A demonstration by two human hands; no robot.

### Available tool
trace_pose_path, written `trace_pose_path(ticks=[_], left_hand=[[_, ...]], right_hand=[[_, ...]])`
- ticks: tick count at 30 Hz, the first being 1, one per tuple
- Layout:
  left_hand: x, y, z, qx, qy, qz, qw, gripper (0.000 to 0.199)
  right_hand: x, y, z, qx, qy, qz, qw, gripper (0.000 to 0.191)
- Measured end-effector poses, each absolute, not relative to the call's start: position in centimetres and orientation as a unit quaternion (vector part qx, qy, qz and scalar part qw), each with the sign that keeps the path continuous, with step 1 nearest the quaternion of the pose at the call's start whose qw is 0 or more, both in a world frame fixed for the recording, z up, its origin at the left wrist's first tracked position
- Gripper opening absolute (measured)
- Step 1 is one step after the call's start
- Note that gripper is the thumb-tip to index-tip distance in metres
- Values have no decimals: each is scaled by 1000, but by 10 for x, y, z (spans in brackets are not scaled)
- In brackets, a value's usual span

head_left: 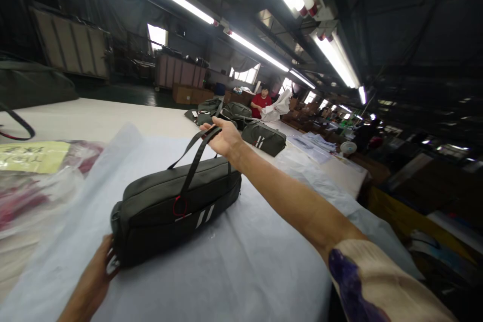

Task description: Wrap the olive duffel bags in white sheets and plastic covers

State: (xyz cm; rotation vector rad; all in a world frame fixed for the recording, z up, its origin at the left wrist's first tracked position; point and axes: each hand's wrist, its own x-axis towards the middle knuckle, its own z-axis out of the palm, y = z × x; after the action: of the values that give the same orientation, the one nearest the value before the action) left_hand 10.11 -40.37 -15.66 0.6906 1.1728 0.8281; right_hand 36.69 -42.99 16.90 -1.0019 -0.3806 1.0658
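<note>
A pale sheet (264,256) is lying beneath the dark duffel bag (151,226); the right hand (227,142) is holding its webbing handles (194,167) upright, palm turned up, forearm reaching diagonally; the left hand (90,276) is touching its near end low down, grip unclear.

A long white table (98,116) stretched through a dim workshop. On its left lay clear plastic (62,181) with a yellow label (33,156). At the table's far side, a person (260,104) in red held white sheeting (278,106). Beyond the table, brown cartons (184,94) stood beside a cart (179,70); tube lights (258,51) glowed overhead. A white fan (348,148) stood to its right.
</note>
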Motion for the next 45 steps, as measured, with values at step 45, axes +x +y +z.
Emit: trace_pose_path(ticks=[45], left_hand=[[112, -413, -232, 581, 501, 446, 460, 67]], right_hand=[[553, -472, -49, -793, -212, 221, 527, 68]])
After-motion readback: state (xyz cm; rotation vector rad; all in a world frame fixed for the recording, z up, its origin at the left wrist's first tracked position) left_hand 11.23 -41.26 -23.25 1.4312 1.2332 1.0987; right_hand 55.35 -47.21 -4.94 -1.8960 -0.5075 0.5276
